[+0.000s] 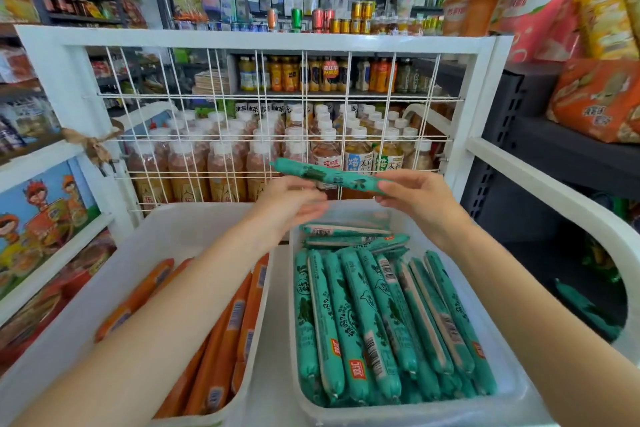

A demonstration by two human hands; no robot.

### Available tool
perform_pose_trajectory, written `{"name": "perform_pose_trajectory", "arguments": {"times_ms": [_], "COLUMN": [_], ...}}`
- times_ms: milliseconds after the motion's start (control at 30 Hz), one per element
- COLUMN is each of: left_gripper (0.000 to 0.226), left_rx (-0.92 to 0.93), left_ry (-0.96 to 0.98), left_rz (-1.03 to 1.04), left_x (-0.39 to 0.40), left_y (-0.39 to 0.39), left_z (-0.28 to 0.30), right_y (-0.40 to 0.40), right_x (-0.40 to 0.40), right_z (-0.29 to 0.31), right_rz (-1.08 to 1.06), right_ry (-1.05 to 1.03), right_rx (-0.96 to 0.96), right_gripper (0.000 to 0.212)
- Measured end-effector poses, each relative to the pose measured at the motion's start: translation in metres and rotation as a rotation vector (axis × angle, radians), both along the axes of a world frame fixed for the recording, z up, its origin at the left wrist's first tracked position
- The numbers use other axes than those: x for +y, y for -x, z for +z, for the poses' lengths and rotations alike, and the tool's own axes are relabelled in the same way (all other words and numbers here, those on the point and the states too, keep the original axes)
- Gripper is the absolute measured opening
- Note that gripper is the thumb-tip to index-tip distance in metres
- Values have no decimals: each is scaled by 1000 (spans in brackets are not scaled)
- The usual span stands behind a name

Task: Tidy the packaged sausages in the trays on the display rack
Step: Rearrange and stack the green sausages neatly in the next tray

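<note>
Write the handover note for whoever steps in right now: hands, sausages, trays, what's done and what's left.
Right hand pinches one end of a green sausage held level above the right tray. Left hand is under its middle; grip unclear.
Right tray: green sausages mostly in lengthwise rows; a few lie crosswise at the far end.
Left tray: orange sausages lying lengthwise.
Left: place the held sausage, straighten the crosswise ones.
</note>
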State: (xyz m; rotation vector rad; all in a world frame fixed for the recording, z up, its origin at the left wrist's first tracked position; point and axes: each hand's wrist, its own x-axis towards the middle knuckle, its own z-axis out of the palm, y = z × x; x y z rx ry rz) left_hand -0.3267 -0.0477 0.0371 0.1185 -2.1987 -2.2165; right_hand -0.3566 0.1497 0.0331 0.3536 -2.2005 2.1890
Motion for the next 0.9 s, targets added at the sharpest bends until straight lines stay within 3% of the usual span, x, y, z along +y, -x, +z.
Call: {"name": "perform_pose_trajectory", "arguments": {"times_ms": [67,100,233,300,367,433,567,633,767,900], "left_gripper": [17,16,12,14,14,15,17,17,15,13], "left_rx": [72,103,127,129,146,158,166,169,187,217], "left_ry": [492,624,867,964,986,977,982,990,992,972], "left_rz": [-45,-64,-204,-251,-244,-232,-255,-264,-268,-265], "left_x": [-6,-9,-14,-15,-16,-16,-10,-6,-2,-1], "left_y": [-1,-2,-9,-11,-12,-12,-14,-15,-17,-21], "left_z": [-6,-8,-17,-23,-26,-26,-27,-28,-28,-25], "right_y": [13,18,29,30,27,17,-7,-11,-11,-17], "right_x": [12,16,15,11,8,4,-9,-13,-10,2], "right_z": [-5,-8,-21,-27,-26,-19,-19,-24,-25,-12], "right_rz": [-128,-159,-118,-117,-152,-105,365,477,473,440], "right_ry": [-65,-125,-451,-894,-1127,-1119,-1215,-1301,-1295,-1050], "right_rx": [-48,-63,-73,97,283,333,180,132,104,-27], "right_gripper": [26,24,15,22,31,29,32,37,38,33]}}
